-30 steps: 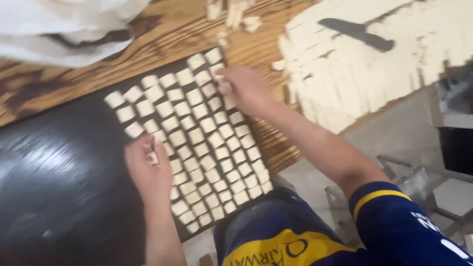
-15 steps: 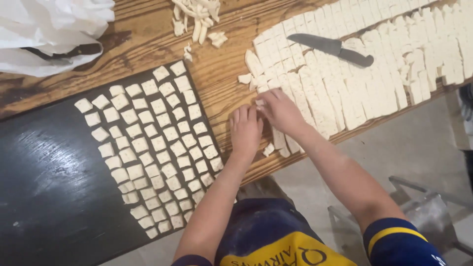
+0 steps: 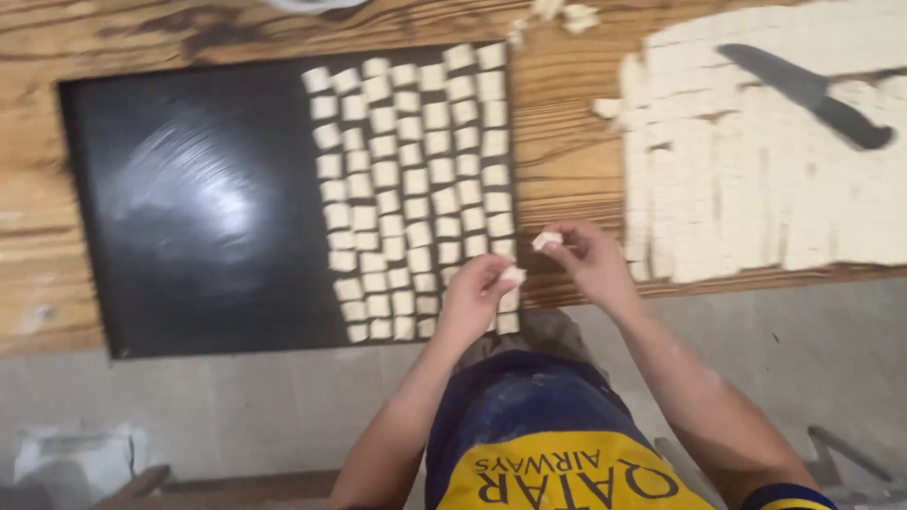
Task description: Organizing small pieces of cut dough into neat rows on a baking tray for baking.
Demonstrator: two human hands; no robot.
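Note:
A black baking tray (image 3: 189,208) lies on the wooden table (image 3: 557,142). Its right part holds several rows of small pale dough squares (image 3: 416,179). My left hand (image 3: 472,302) is at the tray's near right corner and pinches a dough square (image 3: 513,276) over the last rows. My right hand (image 3: 590,260) is just right of the tray, above the table's front edge, holding another dough square (image 3: 546,240) in its fingertips. To the right lies a rolled dough sheet (image 3: 765,161), cut into squares.
A dark-handled knife (image 3: 812,94) rests on the cut dough sheet at the upper right. A few dough scraps (image 3: 557,14) lie at the table's far edge. The tray's left half is bare black metal. Grey floor shows below the table's edge.
Both hands came back from the cut dough sheet to the tray's near right corner, each now holding a dough square. The camera view swung left, so the tray sits more central.

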